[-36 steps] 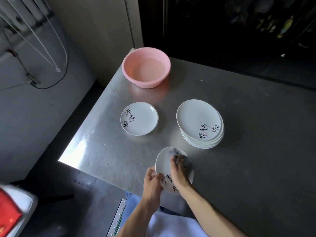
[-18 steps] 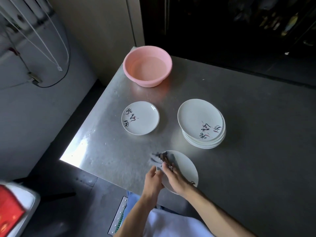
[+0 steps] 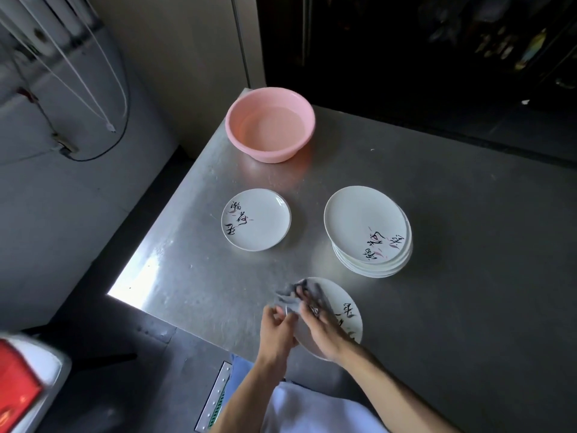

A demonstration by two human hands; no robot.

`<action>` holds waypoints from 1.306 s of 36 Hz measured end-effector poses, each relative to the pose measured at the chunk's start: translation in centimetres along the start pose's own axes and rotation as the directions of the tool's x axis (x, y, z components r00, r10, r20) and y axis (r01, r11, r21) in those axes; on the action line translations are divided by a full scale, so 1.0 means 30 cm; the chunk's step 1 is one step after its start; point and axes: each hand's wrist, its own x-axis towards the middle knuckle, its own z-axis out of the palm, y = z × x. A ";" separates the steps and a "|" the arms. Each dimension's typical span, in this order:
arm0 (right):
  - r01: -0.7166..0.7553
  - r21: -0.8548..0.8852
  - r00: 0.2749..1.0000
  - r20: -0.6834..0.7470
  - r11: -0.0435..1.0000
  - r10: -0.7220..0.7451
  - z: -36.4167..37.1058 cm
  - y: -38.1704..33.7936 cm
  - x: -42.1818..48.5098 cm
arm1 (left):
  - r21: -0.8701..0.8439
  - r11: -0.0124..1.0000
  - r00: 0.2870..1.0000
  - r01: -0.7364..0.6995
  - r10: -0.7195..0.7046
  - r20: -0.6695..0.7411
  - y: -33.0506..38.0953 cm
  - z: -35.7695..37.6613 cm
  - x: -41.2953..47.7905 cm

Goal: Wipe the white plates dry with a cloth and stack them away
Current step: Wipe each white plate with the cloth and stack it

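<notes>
A brushed stainless-steel table (image 3: 452,307) carries a pink basin (image 3: 270,125) at its far left corner. Nearer, a single white plate (image 3: 256,219) with black calligraphy lies flat, and a stack of white plates (image 3: 368,229) sits well apart to its right.

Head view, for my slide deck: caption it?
Left hand holds a white plate while the right hand wipes it with a grey cloth.
</notes>
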 end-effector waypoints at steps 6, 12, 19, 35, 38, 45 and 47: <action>-0.348 -0.117 0.917 -0.250 0.930 0.312 -0.022 -0.021 0.027 | 0.032 0.999 0.995 -0.003 0.000 0.095 0.015 -0.001 0.012; 0.047 -0.016 0.998 0.031 0.999 -0.046 -0.016 -0.028 -0.007 | 0.045 0.999 0.978 0.006 -0.015 0.208 0.001 -0.012 -0.006; -0.415 -0.241 0.896 -0.276 0.877 0.348 -0.069 -0.026 0.059 | -0.084 0.996 0.986 0.035 -0.021 0.168 0.005 -0.008 0.005; -0.368 -0.060 0.908 -0.237 0.928 0.345 -0.040 -0.054 0.021 | 0.023 0.999 0.988 0.031 -0.034 0.148 0.030 -0.012 0.000; -0.092 -0.068 0.988 -0.133 0.993 0.082 -0.001 -0.059 0.006 | 0.091 0.996 0.966 0.009 -0.032 0.258 0.031 -0.015 -0.013; -0.236 -0.171 0.966 -0.148 0.956 0.212 -0.049 -0.032 0.021 | -0.049 0.998 0.982 0.040 -0.030 0.188 0.025 -0.036 -0.004; -0.360 -0.209 0.920 -0.245 0.909 0.308 -0.071 -0.049 0.027 | -0.105 0.993 0.989 0.049 -0.033 0.143 0.021 -0.032 -0.004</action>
